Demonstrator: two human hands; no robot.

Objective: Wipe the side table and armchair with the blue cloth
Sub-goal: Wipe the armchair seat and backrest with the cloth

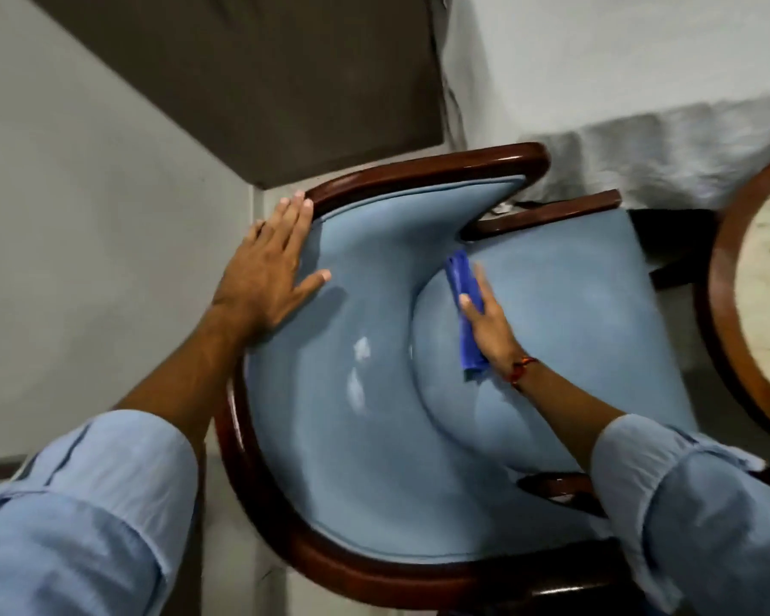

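Note:
The armchair fills the middle of the view, light blue upholstery inside a curved dark wooden frame. My left hand lies flat with fingers spread on the top of the curved backrest, at its left end. My right hand holds the folded blue cloth and presses it on the seat cushion, right at the seam where seat meets backrest. The round side table shows only partly at the right edge, with a wooden rim and a pale top.
A white draped fabric hangs behind the chair at the upper right. A dark brown panel sits at the top, with a pale wall to the left. The chair's wooden armrests flank the seat.

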